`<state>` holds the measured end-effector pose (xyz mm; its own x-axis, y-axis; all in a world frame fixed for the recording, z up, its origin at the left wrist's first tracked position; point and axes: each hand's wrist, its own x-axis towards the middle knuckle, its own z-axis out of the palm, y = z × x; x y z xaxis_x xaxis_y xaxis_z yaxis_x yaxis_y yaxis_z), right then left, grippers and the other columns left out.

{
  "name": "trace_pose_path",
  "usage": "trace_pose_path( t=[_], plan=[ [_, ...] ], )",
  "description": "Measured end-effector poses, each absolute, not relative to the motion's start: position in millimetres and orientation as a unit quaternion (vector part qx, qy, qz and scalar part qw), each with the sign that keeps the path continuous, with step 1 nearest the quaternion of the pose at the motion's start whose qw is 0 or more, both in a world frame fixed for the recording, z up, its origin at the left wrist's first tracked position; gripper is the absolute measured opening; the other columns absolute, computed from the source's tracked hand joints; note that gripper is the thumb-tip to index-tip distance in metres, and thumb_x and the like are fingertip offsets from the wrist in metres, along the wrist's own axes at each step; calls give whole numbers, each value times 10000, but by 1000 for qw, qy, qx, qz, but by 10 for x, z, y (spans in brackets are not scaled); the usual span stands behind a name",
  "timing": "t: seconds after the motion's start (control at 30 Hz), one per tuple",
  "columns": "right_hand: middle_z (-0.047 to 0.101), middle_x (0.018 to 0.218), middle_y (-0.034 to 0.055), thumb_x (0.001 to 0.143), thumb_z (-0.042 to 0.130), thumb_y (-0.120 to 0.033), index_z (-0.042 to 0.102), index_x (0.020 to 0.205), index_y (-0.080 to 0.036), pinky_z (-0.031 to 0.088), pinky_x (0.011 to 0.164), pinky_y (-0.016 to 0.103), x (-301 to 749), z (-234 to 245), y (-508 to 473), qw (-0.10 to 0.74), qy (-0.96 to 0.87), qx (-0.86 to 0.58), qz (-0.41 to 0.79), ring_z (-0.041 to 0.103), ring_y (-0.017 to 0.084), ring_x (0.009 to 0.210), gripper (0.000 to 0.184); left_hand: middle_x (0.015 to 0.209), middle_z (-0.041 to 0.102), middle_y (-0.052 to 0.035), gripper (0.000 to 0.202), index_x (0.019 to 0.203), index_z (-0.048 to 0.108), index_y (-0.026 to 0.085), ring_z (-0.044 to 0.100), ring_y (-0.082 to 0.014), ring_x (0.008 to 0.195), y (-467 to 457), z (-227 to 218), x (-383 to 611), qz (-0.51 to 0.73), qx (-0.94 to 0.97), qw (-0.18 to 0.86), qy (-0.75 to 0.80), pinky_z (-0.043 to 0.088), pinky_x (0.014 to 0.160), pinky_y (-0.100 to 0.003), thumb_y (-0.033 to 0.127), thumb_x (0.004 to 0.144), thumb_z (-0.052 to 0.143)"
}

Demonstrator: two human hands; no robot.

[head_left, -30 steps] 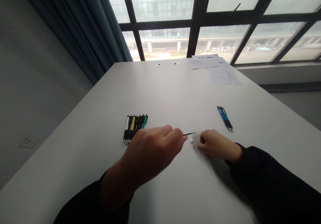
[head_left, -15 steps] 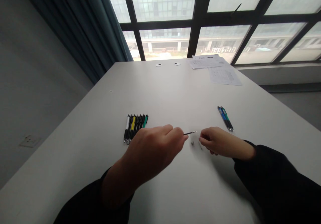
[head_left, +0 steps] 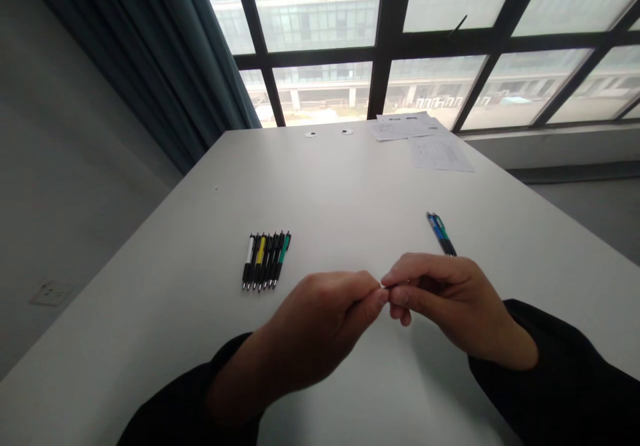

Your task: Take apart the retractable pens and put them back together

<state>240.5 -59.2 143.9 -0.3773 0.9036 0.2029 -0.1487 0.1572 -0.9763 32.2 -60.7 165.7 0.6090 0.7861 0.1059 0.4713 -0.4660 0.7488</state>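
My left hand (head_left: pixel 320 323) is closed, with thumb and forefinger pinching a thin dark pen refill (head_left: pixel 384 288) that is mostly hidden. My right hand (head_left: pixel 447 299) meets it fingertip to fingertip, thumb and forefinger pinched around the refill's end. Something tiny and shiny shows between the right fingers, too small to name. Beyond the right hand lie a blue pen (head_left: pixel 438 233) and a green pen (head_left: pixel 445 234), side by side, their lower ends partly covered by the hand. Both hands are just above the white table (head_left: pixel 330 213).
Several pens stand in a neat row at the left, among them a white pen (head_left: pixel 249 259), a yellow pen (head_left: pixel 261 253) and a green pen (head_left: pixel 283 253). Printed papers (head_left: pixel 440 153) lie at the far right edge. A window and a blue curtain (head_left: pixel 200 66) are behind.
My right hand has turned and come up to the left fingertips. The refill's silver tip, bare before, is now hidden between the hands. The small metal parts on the table no longer show.
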Motion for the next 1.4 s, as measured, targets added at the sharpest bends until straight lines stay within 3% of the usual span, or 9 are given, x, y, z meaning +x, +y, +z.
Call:
trace_pose_path(
  t=[0.13,0.2,0.27,0.33,0.53,0.63,0.9,1.13,1.4],
  plan=[
    [704,720,17,886,733,-248,756,921,-217,548,507,239,2595,1545,-522,557,-579,-309,509,651,127,584,51,651,497,52,360,772,564,189,435,-82,609,-602,1662,335,241,786,409,395,344,601,-227,423,1024,459],
    [678,715,3,912,706,-308,726,906,-221,506,480,222,2763,1656,-465,640,-523,-341,448,621,110,560,89,690,514,43,365,865,620,205,450,-87,623,-596,1646,344,276,742,446,417,355,589,-224,471,1026,430],
    [668,735,4,906,711,-304,700,872,-218,493,493,224,2941,1745,-399,646,-517,-387,407,620,113,585,93,746,526,35,364,1008,646,232,462,-87,626,-572,1611,351,321,681,487,443,365,565,-217,491,1033,390],
    [661,726,5,900,710,-342,676,856,-225,499,509,243,3087,1758,-331,570,-567,-444,396,624,133,607,130,776,538,32,338,1107,632,242,477,-84,617,-521,1557,356,357,624,519,463,386,561,-213,465,1033,388],
    [674,632,23,967,527,-428,611,807,-197,463,499,256,3108,1267,-163,92,-721,-592,347,617,143,516,293,758,623,-6,321,1029,678,152,586,-123,712,-243,1226,423,303,632,519,489,482,685,-242,401,939,498],
    [684,585,44,961,509,-410,577,718,-192,436,480,257,3016,974,-123,8,-716,-600,356,613,148,468,334,769,679,-34,327,955,710,133,593,-138,666,-143,944,499,262,654,499,506,474,614,-251,414,893,553],
    [637,521,38,922,551,-400,555,653,-202,378,525,282,3073,724,-91,2,-737,-601,310,553,152,454,334,693,697,-7,281,1006,717,152,630,-167,646,-82,530,619,172,729,389,536,447,643,-273,371,831,699],
    [660,643,66,876,575,-425,566,646,-200,332,573,294,3083,604,-88,37,-756,-599,263,520,173,581,321,721,694,-48,235,984,700,138,628,-203,679,-86,500,652,111,784,301,531,423,679,-307,351,909,634],
    [470,518,3,931,439,-440,398,552,-212,253,569,316,3081,529,-32,102,-748,-602,260,382,141,529,445,693,690,-28,253,1070,668,159,641,-195,653,-65,435,641,99,794,268,536,428,659,-291,361,929,611]
  ],
)
